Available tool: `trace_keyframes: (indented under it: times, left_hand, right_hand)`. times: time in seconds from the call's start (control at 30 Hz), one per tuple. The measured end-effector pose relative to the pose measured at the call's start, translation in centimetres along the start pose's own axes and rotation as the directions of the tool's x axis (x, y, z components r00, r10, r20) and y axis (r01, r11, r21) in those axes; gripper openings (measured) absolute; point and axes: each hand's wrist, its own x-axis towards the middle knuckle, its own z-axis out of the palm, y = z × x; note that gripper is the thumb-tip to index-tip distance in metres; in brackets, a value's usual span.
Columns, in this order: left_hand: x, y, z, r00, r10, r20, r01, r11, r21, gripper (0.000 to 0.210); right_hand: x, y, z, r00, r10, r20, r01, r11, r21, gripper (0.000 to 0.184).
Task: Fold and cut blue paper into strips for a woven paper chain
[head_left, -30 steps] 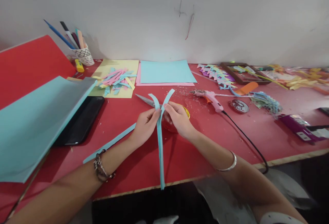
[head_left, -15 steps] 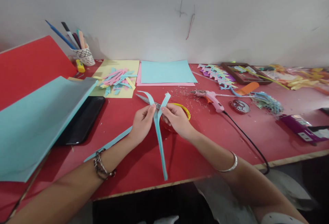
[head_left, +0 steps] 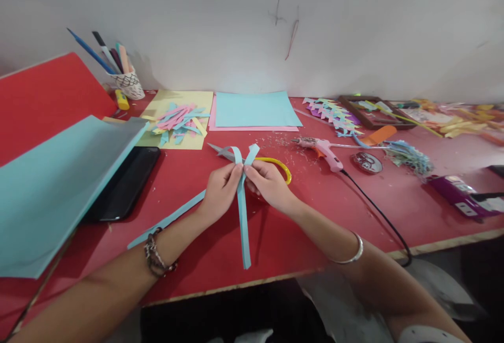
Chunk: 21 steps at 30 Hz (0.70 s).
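A light blue paper strip (head_left: 243, 222) is pinched between both hands, its upper part split into two ends and its long tail hanging toward the table's front edge. My left hand (head_left: 221, 185) is closed on one side of the split, thumb on top. On the other side my right hand (head_left: 268, 181) pinches the strip too, the two thumbs nearly touching. Beneath the hands lie scissors, with a yellow handle loop (head_left: 286, 168) and a blade tip showing; the rest is hidden. Another light blue paper strip (head_left: 177, 216) lies under my left wrist.
A pink glue gun (head_left: 329, 156) with a black cord lies at the right. Behind are light blue sheets (head_left: 252, 109) and a pile of cut paper pieces (head_left: 183, 120). A black phone (head_left: 128, 190) lies left, partly under large blue paper (head_left: 59, 190). A pen cup (head_left: 130, 84) stands at the back.
The hanging tail has swung slightly left and turned its flat face more toward me. The two upper ends have shifted, the left one curling over more. Both hands keep their pinch.
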Motion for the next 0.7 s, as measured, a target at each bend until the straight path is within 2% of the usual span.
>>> trace_keyframes:
  times: [0.17, 0.3, 0.37, 0.5, 0.7]
  left_hand:
    - [0.15, -0.06, -0.03, 0.991, 0.007, -0.137, -0.005, 1.0, 0.015, 0.037]
    - [0.26, -0.09, 0.07, 1.0, 0.015, 0.026, -0.014, 0.999, -0.051, 0.036]
    - [0.24, -0.05, 0.09, 0.997, 0.006, 0.082, -0.003, 0.999, -0.038, 0.035]
    - [0.17, 0.04, 0.0, 0.996, -0.036, 0.088, 0.037, 0.999, -0.01, 0.037]
    - [0.2, -0.07, 0.07, 0.997, -0.005, 0.074, 0.009, 0.998, -0.061, 0.037]
  right_hand:
    - [0.01, 0.29, -0.2, 1.0, -0.009, -0.022, 0.008, 0.998, -0.055, 0.033]
    - [0.16, 0.45, -0.32, 0.99, -0.016, -0.142, 0.013, 1.0, -0.018, 0.033]
    - [0.22, 0.47, -0.31, 0.988, -0.017, -0.156, 0.018, 1.0, 0.006, 0.035]
    - [0.19, 0.46, -0.16, 0.996, -0.021, -0.082, 0.02, 1.0, -0.005, 0.038]
    - [0.07, 0.34, -0.24, 0.998, -0.034, -0.055, 0.03, 0.997, -0.075, 0.044]
